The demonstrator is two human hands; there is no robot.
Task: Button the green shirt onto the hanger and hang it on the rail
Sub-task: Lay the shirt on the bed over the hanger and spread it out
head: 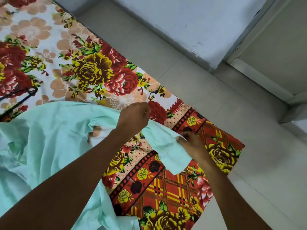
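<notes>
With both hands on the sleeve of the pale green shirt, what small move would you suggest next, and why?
Probably pull the sleeve straight and lay it flat. The left hand grips the pale green cotton shirt near the shoulder, the right hand pinches the sleeve end, and the fabric sags, creased, above the floral bedsheet. The black hanger lies apart, unused.

One view only is given, taken from a camera worn on the head and aimed steeply down and forward. The bed [93, 67] is seen from close above, its flowered sheet filling the left and centre, its far edge running diagonally from upper left to lower right. Beyond that edge, the tiled floor [207, 90] and the wall [191, 19] are taken in at upper right.
</notes>
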